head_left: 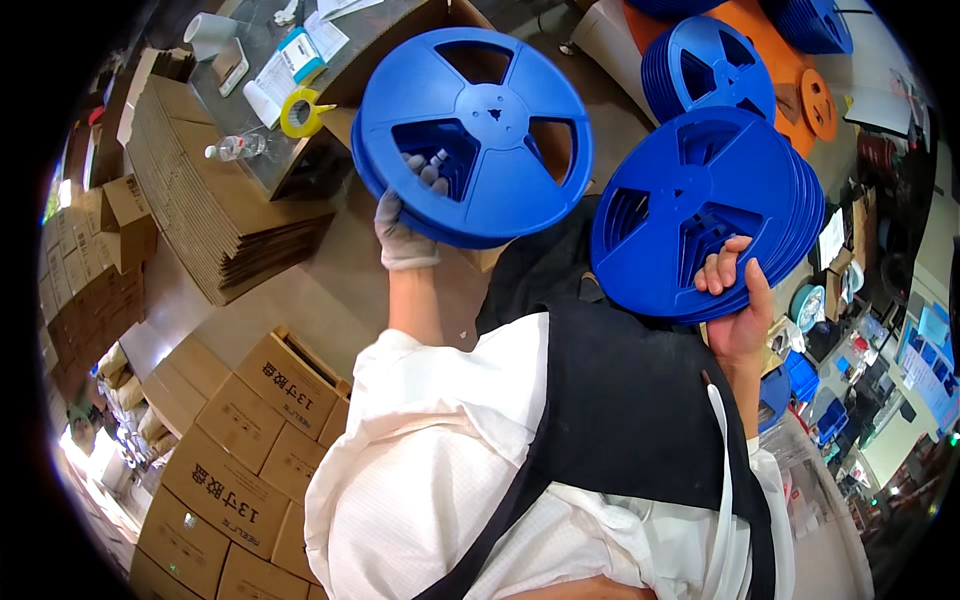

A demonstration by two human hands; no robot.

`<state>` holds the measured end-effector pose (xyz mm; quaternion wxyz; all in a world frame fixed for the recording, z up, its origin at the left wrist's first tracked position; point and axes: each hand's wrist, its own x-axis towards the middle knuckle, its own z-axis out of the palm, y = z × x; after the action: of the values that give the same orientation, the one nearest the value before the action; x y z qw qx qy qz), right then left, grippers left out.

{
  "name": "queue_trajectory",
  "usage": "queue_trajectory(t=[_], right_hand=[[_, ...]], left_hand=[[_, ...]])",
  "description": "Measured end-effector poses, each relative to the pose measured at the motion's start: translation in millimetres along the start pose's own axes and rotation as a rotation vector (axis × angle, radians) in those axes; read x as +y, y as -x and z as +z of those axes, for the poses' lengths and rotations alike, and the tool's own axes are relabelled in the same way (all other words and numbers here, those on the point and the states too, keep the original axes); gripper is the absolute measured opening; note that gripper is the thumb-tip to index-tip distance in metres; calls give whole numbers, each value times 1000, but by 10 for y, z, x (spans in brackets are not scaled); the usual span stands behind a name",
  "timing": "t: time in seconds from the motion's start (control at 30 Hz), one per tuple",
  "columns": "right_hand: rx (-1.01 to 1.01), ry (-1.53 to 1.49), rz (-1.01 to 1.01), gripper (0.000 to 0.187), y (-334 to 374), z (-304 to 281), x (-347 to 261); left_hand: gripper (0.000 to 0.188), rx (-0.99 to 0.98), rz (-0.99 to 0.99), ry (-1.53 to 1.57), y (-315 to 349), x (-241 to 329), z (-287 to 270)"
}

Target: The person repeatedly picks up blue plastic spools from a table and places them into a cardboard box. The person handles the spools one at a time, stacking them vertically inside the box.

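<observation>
My left hand (408, 236), in a pale glove, grips a stack of blue plastic reels (492, 112). Its fingertips come through a cutout in the top reel. My bare right hand (738, 318) holds a second, thicker stack of blue reels (690, 195), with its fingers hooked into an opening and the thumb at the outer edge. Both stacks are raised side by side in front of me, tilted and close together. Partly hidden behind the left stack is an open cardboard box (460, 14).
More blue reels (715, 65) stand on an orange surface (665, 32) at the far right. Flattened cardboard sheets (190, 180) are piled at left, beside a grey table holding yellow tape (298, 113) and a plastic bottle (236, 148). Closed cartons (235, 490) are stacked at lower left.
</observation>
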<state>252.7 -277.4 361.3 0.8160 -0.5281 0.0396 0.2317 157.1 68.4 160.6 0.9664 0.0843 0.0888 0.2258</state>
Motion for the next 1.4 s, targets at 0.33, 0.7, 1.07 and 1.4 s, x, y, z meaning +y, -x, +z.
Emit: queue_trajectory(t=[0.33,0.7,1.07,1.4], right_hand=[[338,231,89,42,34,214,111],[211,113,-16,40,43,177,164],[-124,-379,-120,48,-44,-203,-131],[-350,-642,-93,41,-184,-219,-302]], left_hand=[[34,209,-279,-246,-881,-633,-787],[57,1177,-283,-1105,-323,-436,-2429],[51,579,-24,-1155,-186,-671,-1727],[57,-341,537,-1817,-459,-369,323]])
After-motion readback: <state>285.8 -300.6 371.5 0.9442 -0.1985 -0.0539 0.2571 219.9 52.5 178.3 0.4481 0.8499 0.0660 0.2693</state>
